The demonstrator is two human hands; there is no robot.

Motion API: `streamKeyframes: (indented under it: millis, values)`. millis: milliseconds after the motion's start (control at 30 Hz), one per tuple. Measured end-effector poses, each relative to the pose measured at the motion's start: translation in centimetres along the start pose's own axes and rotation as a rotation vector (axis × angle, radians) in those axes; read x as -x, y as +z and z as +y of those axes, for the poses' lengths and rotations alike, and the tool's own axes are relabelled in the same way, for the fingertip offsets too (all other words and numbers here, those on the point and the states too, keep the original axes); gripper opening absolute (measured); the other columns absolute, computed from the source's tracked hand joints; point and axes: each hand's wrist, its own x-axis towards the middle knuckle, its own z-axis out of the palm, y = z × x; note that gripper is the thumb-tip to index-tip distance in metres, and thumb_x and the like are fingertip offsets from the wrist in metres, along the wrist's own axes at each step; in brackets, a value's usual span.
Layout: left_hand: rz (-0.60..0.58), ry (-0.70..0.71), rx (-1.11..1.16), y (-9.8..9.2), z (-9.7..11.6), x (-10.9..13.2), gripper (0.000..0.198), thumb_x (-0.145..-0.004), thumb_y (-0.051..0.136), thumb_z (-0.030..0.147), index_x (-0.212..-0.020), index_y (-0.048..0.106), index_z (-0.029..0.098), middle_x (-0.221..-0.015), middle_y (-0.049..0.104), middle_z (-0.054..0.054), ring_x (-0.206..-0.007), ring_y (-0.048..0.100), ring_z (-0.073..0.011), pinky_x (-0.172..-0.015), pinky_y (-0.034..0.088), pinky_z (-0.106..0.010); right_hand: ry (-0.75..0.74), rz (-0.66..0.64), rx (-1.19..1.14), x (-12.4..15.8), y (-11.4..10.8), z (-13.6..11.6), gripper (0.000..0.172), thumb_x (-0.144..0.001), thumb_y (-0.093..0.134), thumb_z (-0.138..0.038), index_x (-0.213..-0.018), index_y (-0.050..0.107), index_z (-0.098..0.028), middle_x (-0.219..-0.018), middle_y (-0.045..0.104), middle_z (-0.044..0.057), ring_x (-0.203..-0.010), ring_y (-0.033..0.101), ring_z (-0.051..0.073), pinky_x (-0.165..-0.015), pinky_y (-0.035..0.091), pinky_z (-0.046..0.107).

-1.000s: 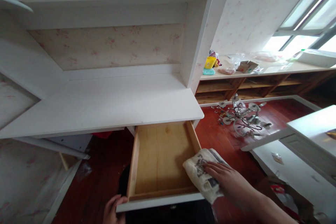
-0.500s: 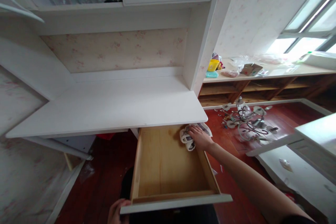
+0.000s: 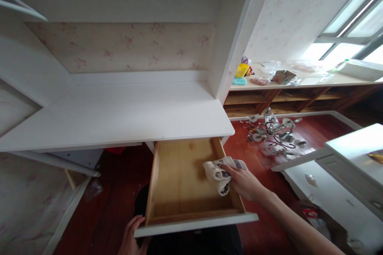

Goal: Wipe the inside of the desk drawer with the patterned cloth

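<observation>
An open wooden drawer (image 3: pixel 182 179) with a white front juts out below the white desk top (image 3: pixel 134 115). My right hand (image 3: pixel 243 181) is closed on a cream patterned cloth (image 3: pixel 218 175), which lies over the drawer's right side wall, partly inside it. My left hand (image 3: pixel 133 235) is at the left end of the drawer front, its fingers curled around the edge there. Nothing lies on the drawer's visible bottom apart from the cloth's shadow.
A chandelier (image 3: pixel 277 133) rests on the red floor (image 3: pixel 245 147) at the right. Behind it a low shelf unit (image 3: pixel 314 85) holds a yellow container (image 3: pixel 241 70), a box and plastic bags. White furniture (image 3: pixel 347 167) stands at the far right.
My right hand and the cloth have moved from the drawer's back right corner toward the front along its right wall. My left hand stays at the drawer front. The view has shifted slightly.
</observation>
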Motion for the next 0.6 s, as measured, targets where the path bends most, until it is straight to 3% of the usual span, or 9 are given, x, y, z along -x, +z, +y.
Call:
streamKeyframes:
  millis: [67, 200, 267, 333, 433, 533, 600]
  values:
    - [-0.014, -0.017, -0.02, 0.1, -0.2, -0.3, 0.048, -0.073, 0.06, 0.054, -0.107, 0.06, 0.02, -0.115, 0.061, -0.01, -0.108, 0.061, -0.0275, -0.096, 0.05, -0.044, 0.052, 0.094, -0.069, 3.0, -0.1, 0.4, 0.064, -0.075, 0.039, -0.007, -0.136, 0.046, -0.025, -0.129, 0.061, 0.007, -0.108, 0.063, 0.024, -0.088, 0.049, 0.034]
    - [-0.015, -0.036, -0.059, 0.6, 1.1, -1.3, 0.05, -0.078, 0.053, 0.056, -0.112, 0.055, 0.019, -0.122, 0.056, -0.01, -0.113, 0.058, -0.0275, -0.096, 0.049, -0.045, 0.102, 0.42, -0.106, 7.9, -0.4, 1.1, 0.062, -0.081, 0.036, -0.011, -0.142, 0.037, -0.023, -0.142, 0.05, 0.006, -0.126, 0.051, 0.019, -0.101, 0.045, 0.034]
    - [-0.005, 0.001, -0.063, 0.8, 1.9, -2.1, 0.051, -0.08, 0.051, 0.058, -0.113, 0.054, 0.019, -0.123, 0.055, -0.011, -0.114, 0.057, -0.0277, -0.098, 0.048, -0.046, 0.114, 0.52, -0.049, 9.0, 0.2, 0.7, 0.061, -0.083, 0.039, -0.016, -0.143, 0.036, -0.022, -0.143, 0.049, 0.008, -0.13, 0.047, 0.022, -0.106, 0.042, 0.039]
    - [0.018, 0.053, -0.067, 1.0, 2.5, -3.0, 0.051, -0.081, 0.051, 0.058, -0.113, 0.054, 0.018, -0.121, 0.055, -0.011, -0.113, 0.058, -0.0279, -0.098, 0.048, -0.047, 0.079, 0.537, 0.005, 9.0, 1.4, -0.5, 0.058, -0.082, 0.043, -0.018, -0.14, 0.042, -0.02, -0.138, 0.054, 0.01, -0.13, 0.047, 0.025, -0.109, 0.038, 0.045]
    - [0.074, 0.141, -0.075, 1.2, 3.0, -4.4, 0.053, -0.082, 0.051, 0.058, -0.115, 0.053, 0.017, -0.119, 0.057, -0.012, -0.112, 0.059, -0.0289, -0.097, 0.049, -0.05, -0.072, 0.47, 0.013, 7.2, 3.8, -4.5, 0.055, -0.074, 0.048, -0.016, -0.129, 0.055, -0.018, -0.126, 0.063, 0.01, -0.124, 0.053, 0.028, -0.112, 0.031, 0.051]
    - [0.113, 0.192, -0.072, 0.9, 4.0, -5.3, 0.052, -0.08, 0.056, 0.054, -0.116, 0.055, 0.016, -0.118, 0.059, -0.013, -0.112, 0.059, -0.0293, -0.096, 0.05, -0.05, -0.244, 0.433, -0.072, 4.2, 5.9, -11.0, 0.06, -0.072, 0.048, -0.013, -0.131, 0.054, -0.016, -0.132, 0.06, 0.008, -0.129, 0.047, 0.026, -0.119, 0.014, 0.051]
    - [0.081, 0.135, -0.071, 0.5, 5.3, -5.6, 0.042, -0.082, 0.053, 0.045, -0.109, 0.06, 0.014, -0.113, 0.063, -0.014, -0.108, 0.062, -0.027, -0.093, 0.051, -0.047, -0.357, 0.424, -0.157, 2.0, 7.0, -15.9, 0.055, -0.076, 0.05, -0.017, -0.131, 0.053, -0.018, -0.134, 0.058, 0.007, -0.131, 0.045, 0.025, -0.12, 0.007, 0.049]
